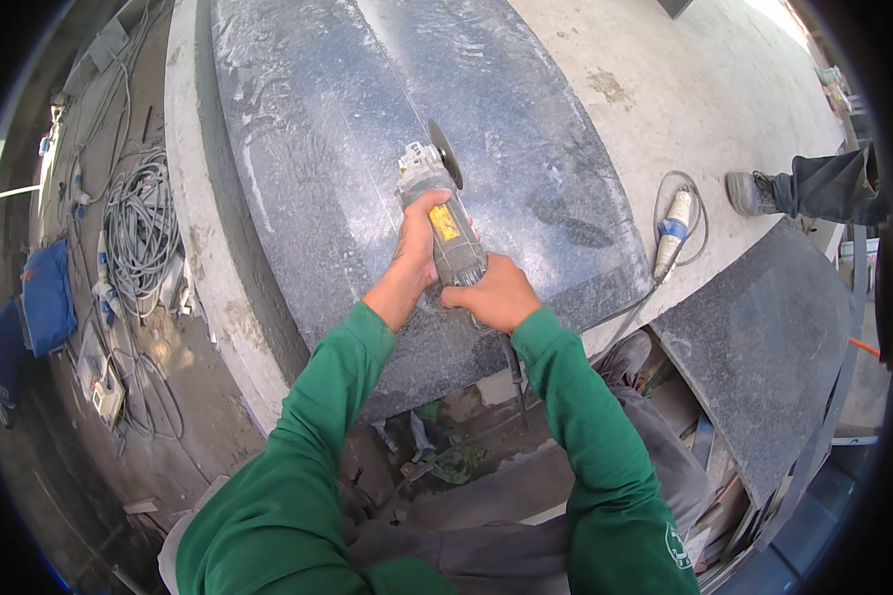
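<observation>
A dark polished stone slab is laid across the pale concrete tabletop, and an angle grinder is held over it near the middle of the view. The left hand is wrapped fully closed around the grinder's grey body, just behind the gear head. The right hand is closed around the rear of the handle at 5 o'clock from the left, where the cord leaves the tool. The cutting disc is set on edge at 12 o'clock from the hands, at or just above the slab; actual contact cannot be told. A thin pale line is seen running up the slab toward 12 o'clock, roughly in line with the disc.

The step in hand is judged to be a cut or score along that line, with most of the slab's length not yet covered. The next move is judged to call for a steady two-handed push toward 12 o'clock, with the disc kept upright and on the line.

An inline power plug with its looped cable is lying on the tabletop at 3 o'clock, well apart from the disc. Another person's boot is standing on the tabletop toward 2 o'clock. Coiled cables are piled on the floor at 9 o'clock.
</observation>
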Action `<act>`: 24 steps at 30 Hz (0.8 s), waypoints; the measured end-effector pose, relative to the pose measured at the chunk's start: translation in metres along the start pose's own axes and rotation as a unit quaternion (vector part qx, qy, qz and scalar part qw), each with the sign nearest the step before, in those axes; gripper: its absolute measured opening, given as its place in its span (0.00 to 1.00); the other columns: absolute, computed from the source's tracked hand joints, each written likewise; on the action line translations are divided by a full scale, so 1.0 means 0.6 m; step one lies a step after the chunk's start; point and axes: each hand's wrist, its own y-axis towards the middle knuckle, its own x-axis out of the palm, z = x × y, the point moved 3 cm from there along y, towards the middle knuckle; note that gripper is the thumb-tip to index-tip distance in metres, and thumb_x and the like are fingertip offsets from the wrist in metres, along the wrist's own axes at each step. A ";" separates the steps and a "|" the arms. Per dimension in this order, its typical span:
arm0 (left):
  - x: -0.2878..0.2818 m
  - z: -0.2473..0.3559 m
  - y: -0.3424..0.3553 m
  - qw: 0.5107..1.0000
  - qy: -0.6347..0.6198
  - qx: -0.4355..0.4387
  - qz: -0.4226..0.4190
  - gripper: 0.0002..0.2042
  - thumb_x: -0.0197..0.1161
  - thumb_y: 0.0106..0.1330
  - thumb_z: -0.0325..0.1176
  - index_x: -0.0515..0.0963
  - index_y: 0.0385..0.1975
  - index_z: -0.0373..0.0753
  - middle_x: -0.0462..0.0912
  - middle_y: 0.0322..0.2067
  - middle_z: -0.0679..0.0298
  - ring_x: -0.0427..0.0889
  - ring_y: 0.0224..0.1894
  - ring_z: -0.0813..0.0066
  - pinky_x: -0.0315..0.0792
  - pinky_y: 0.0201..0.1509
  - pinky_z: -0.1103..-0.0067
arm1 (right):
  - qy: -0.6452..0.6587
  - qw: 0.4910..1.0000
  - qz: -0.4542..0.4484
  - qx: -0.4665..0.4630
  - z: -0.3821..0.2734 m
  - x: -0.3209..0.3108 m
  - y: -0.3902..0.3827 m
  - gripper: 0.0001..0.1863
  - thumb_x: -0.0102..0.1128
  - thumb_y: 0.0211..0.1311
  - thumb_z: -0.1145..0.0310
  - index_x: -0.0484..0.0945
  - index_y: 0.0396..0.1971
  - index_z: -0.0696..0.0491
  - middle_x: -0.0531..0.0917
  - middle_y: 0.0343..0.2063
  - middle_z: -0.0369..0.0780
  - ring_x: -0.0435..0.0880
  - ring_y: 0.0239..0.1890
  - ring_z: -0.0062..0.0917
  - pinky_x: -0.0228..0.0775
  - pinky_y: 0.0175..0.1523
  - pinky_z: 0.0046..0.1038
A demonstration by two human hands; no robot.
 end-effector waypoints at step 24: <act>0.002 -0.018 -0.023 1.000 0.015 -0.012 0.000 0.25 0.62 0.57 0.46 0.69 0.47 0.34 0.77 0.32 0.52 0.82 0.29 0.58 0.80 0.34 0.64 | -0.001 0.999 -0.006 0.045 0.000 -0.006 -0.037 0.25 0.72 0.40 0.60 0.83 0.41 0.56 0.86 0.35 0.44 0.86 0.38 0.33 0.76 0.45 0.32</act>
